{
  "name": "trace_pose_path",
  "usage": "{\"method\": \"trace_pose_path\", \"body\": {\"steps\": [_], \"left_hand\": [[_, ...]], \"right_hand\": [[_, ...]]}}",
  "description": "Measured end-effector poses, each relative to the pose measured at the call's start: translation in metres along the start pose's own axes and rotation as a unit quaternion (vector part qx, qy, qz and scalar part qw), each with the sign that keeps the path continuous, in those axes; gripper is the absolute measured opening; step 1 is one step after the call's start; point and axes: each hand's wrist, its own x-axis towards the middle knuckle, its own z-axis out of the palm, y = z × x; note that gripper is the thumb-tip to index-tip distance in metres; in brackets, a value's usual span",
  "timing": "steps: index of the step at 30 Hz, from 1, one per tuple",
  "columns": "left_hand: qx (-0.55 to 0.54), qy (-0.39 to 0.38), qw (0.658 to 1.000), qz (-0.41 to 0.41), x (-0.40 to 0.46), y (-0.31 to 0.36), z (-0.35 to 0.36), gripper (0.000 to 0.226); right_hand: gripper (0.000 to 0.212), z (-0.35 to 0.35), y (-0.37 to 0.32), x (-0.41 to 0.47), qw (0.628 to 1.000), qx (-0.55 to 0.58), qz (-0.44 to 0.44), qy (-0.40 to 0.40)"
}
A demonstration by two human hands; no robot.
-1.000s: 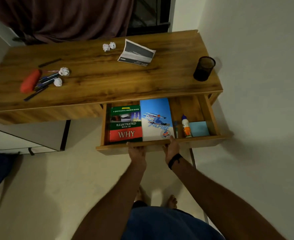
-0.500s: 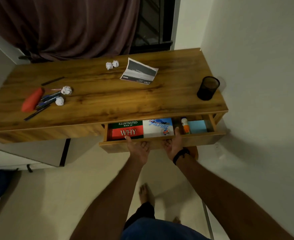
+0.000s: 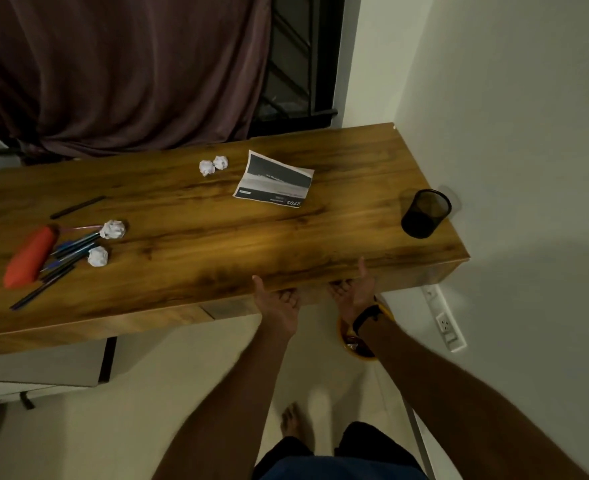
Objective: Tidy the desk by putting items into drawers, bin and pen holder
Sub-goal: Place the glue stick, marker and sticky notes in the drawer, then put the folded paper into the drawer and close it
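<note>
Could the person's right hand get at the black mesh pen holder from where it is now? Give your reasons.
Probably yes. The right hand is at the desk's front edge, holding nothing, and the pen holder stands upright near the right end. Only bare desk top lies between them.

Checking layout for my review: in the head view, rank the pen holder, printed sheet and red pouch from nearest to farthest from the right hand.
1. Pen holder, right end of desk, nearest the right hand.
2. Printed sheet, centre-back.
3. Red pouch, far left.
</note>
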Motion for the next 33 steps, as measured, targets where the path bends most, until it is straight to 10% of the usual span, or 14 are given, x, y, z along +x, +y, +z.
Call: {"method": "trace_pose_path", "body": {"steps": [8, 12, 18, 33], "left_hand": [[0.080, 0.036, 0.996, 0.024, 0.012, -0.009, 0.007, 0.072], [0.392, 0.086, 0.915, 0.024, -0.004, -0.006, 0.024, 0.067], [0.531, 0.124, 0.828, 0.128, -0.025, 0.009, 0.037, 0.051], [0.557, 0.205, 0.779, 0.202, -0.041, 0.086, 0.005, 0.043]], "right_hand": [[0.047, -0.014, -0.016, 0.016, 0.981, -0.180, 0.039, -0.059], [0.046, -0.006, -0.024, 0.012, 0.830, -0.542, 0.071, -0.107], [0.018, 0.050, -0.015, -0.003, 0.715, -0.664, -0.043, -0.217], [0.032, 0.112, 0.027, 0.000, 0.685, -0.695, -0.106, -0.193]]}}
